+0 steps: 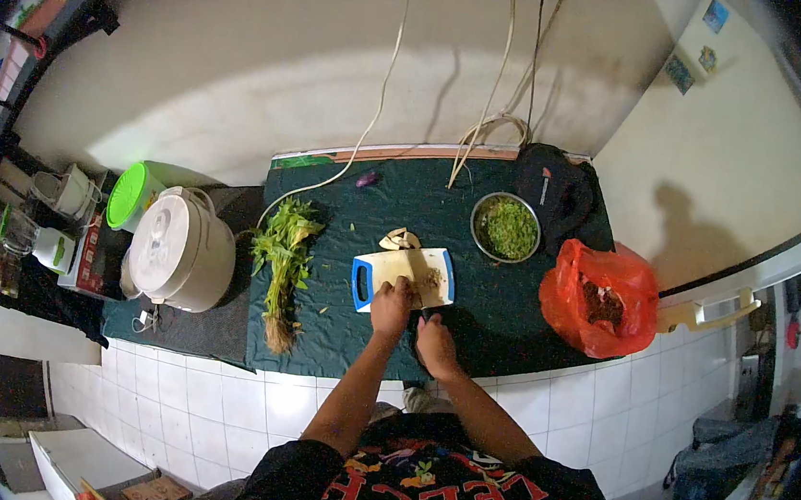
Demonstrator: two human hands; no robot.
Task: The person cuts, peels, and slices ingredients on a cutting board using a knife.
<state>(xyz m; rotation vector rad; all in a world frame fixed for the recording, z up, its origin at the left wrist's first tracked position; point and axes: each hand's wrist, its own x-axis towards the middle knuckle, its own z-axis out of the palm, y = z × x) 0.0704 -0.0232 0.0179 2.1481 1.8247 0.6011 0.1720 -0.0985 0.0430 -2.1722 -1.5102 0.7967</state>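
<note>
A white cutting board (381, 269) with blue ends lies on the dark green table cover. My left hand (391, 305) is over the board, its fingers bunched and pressed down; what they hold is too small to name. My right hand (436, 345) is closed around the dark handle of a knife (424, 316) at the board's near edge. The blade points away from me, just right of my left fingers, and is hard to make out. Small chopped bits (432, 278) lie on the board's right part. Pale cut pieces (400, 239) sit at its far edge.
Leafy greens with roots (284, 258) lie to the left, beyond them a white rice cooker (178, 253). A metal bowl of chopped greens (506, 227) and a red plastic bag (561, 285) stand right. A small purple onion (368, 179) and a white cable (379, 118) are at the back.
</note>
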